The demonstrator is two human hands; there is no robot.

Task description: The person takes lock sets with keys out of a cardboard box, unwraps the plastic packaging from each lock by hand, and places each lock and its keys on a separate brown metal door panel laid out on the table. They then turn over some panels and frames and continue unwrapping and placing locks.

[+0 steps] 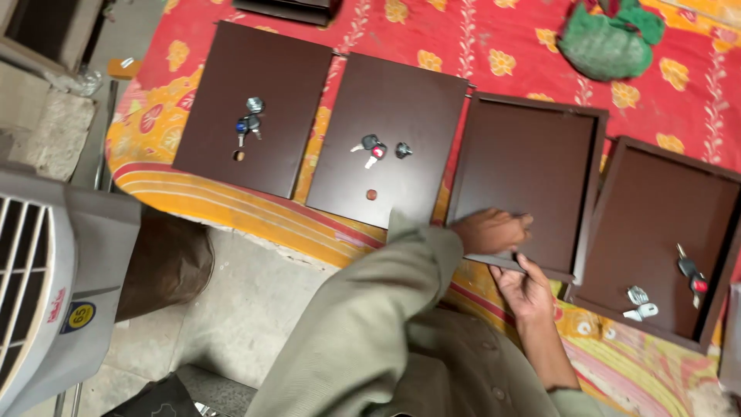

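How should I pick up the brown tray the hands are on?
Probably by the raised lip on the near edge of the brown tray, coming from the table's edge. It lies flat, rim up, and the left hand and right hand already meet there.

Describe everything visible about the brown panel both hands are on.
The brown panel is a dark, matte rectangle with a raised lip along its edges, lying hollow side up on the red floral cloth, third in a row of four. It looks like coated metal. No keys lie in it. The left hand and right hand grip its near edge.
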